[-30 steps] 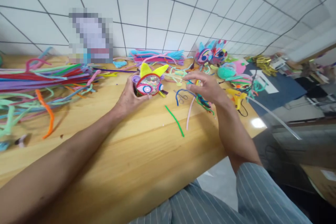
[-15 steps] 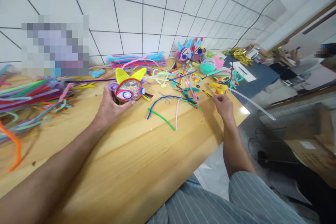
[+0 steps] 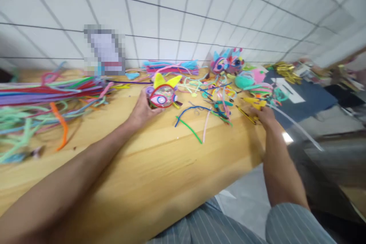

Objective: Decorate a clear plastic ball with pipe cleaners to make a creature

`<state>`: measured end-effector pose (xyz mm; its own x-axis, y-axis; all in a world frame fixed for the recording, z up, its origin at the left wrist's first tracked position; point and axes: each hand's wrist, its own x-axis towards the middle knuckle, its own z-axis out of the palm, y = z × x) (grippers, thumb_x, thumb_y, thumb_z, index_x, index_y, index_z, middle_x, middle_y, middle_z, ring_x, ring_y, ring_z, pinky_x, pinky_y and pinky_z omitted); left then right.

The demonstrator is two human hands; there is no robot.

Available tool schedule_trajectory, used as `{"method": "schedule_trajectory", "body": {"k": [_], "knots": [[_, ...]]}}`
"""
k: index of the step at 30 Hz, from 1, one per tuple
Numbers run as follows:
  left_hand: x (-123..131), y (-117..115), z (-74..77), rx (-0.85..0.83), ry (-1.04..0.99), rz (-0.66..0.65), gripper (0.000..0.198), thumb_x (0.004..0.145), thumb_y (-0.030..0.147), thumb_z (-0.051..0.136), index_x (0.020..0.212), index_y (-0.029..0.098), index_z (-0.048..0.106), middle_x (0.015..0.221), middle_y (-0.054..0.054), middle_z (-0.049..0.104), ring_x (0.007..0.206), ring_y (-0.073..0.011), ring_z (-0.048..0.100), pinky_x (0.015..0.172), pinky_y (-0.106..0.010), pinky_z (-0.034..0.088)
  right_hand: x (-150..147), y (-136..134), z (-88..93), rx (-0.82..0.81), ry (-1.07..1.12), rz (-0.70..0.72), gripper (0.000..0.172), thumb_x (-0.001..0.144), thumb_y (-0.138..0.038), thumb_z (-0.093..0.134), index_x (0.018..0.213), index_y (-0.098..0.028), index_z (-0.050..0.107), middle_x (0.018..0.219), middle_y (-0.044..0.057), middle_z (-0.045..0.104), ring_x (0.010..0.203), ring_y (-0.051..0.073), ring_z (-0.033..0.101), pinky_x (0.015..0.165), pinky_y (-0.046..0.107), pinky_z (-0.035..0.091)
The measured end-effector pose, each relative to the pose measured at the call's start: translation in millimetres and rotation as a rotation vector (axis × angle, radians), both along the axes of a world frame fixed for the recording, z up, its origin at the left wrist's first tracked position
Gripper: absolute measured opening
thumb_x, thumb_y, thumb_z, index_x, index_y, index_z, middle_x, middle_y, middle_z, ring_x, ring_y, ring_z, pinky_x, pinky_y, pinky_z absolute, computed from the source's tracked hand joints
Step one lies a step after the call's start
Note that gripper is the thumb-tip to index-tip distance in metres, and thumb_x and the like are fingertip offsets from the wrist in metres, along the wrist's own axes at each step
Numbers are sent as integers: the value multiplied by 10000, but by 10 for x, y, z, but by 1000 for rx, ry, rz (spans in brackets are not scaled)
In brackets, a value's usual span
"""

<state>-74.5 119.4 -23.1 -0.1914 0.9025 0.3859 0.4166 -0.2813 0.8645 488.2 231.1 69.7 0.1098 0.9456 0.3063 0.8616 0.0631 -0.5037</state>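
My left hand (image 3: 143,108) is wrapped round the side of a round craft animal head (image 3: 170,97) with yellow pipe-cleaner ears, a clear front and pink-and-blue eyes, which rests on the table. At the right, my right hand (image 3: 266,116) has its fingers closed on the handle of a yellow glue gun (image 3: 253,102), whose nozzle points left. A clear glue stick (image 3: 297,127) extends from behind it. Just left of that hand lies a yellow utility knife (image 3: 245,114). Blurring hides the exact finger placement.
Pipe-cleaner bundles (image 3: 48,93) cover the table's left side, with another bundle (image 3: 171,67) by the tiled wall. Green-handled pliers (image 3: 221,106) and loose pipe cleaners (image 3: 190,129) lie between my hands. Finished craft heads (image 3: 221,64) stand behind. A blue cloth (image 3: 310,95) is further right.
My right hand has shifted from beside the utility knife onto the glue gun's handle. The left hand keeps its hold on the craft head. The whole view has swung left.
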Motion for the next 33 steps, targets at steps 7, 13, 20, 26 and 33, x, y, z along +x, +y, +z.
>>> {"method": "schedule_trajectory", "body": {"k": [7, 13, 20, 26, 33], "knots": [[77, 70, -26, 147, 179, 76, 1011, 702, 477, 1078, 1533, 274, 539, 1546, -185, 664, 1482, -427, 672, 1259, -635, 554, -744, -189, 417, 137, 276, 223, 351, 921, -688, 797, 959, -341, 762, 929, 127, 826, 732, 351, 787, 657, 524, 619], [119, 48, 77, 181, 324, 32, 1095, 750, 510, 1064, 1643, 253, 485, 1671, -188, 628, 1571, -420, 596, 1297, -606, 491, -1889, -602, 472, 70, 224, 542, 295, 941, -577, 823, 1012, -291, 828, 940, 54, 859, 884, 340, 826, 758, 489, 682], [164, -18, 154, 204, 357, -6, 1043, 857, 496, 1003, 1703, 236, 451, 1700, -202, 620, 1583, -411, 584, 1315, -590, 444, -2507, -755, 614, 116, -119, 911, 266, 1075, -545, 688, 944, -319, 736, 858, 30, 799, 731, 273, 735, 682, 418, 589], [180, -27, 159, 188, 327, -50, 1090, 867, 533, 985, 1764, 310, 408, 1742, -187, 566, 1631, -429, 526, 1366, -650, 406, -2569, -811, 685, 164, -244, 961, 224, 1140, -501, 619, 1017, -337, 708, 963, 45, 819, 840, 288, 786, 743, 427, 613], [173, -8, 138, 234, 284, -112, 1059, 920, 511, 934, 1790, 335, 356, 1742, -196, 536, 1635, -422, 518, 1324, -656, 491, -2545, -855, 736, 173, -283, 968, 159, 1154, -444, 605, 1155, -351, 733, 1060, 52, 855, 868, 292, 820, 727, 429, 628]]}}
